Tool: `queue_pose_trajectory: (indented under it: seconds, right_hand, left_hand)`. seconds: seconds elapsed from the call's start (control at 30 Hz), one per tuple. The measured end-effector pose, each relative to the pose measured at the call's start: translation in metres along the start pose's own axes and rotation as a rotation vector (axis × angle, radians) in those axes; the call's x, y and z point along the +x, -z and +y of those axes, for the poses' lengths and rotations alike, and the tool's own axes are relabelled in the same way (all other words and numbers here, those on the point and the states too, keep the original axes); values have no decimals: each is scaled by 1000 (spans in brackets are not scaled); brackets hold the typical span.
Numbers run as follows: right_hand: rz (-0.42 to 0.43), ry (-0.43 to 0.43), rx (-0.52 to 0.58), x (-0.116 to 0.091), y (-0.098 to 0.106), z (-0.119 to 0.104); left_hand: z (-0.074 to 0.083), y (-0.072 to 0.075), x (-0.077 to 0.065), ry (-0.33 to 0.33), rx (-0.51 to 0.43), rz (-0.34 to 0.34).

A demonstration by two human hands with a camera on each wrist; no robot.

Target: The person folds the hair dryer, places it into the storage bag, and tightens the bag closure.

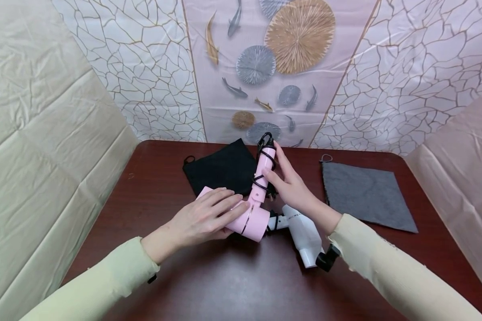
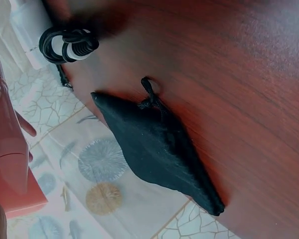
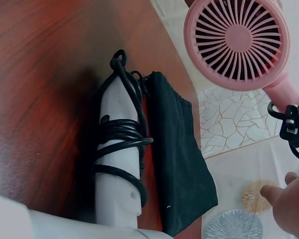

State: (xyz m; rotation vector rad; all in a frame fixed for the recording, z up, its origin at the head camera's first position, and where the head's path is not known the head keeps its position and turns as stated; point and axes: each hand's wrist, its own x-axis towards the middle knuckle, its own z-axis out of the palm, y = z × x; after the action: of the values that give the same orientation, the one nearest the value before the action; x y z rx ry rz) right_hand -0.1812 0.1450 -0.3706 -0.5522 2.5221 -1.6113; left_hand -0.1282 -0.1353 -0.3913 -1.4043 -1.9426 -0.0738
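A pink hair dryer is held up over the table with both hands. My left hand grips its barrel from above, fingers spread across the top. At the handle, wrapped in black cord, my right hand has its thumb on the front and its fingers along the right side. The slatted round intake of the pink dryer shows in the right wrist view. Below and to the right lies a white hair dryer, its handle also wound with black cord.
A black cloth pouch with a small loop lies at the back of the table, behind the pink dryer. To the right, a grey cloth pouch lies flat. Patterned hangings enclose the table at the back.
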Motion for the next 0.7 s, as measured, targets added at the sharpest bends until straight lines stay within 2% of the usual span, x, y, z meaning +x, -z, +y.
queue_pose_trajectory:
  seconds: [0.37,0.7]
  right_hand:
    - [-49,-20,-7,19,6,3]
    - [-98,10,-54,28,12,6]
  left_hand:
    - [-7,-6,4,2,-9,14]
    - [-9,-12,4,-5,-23,29]
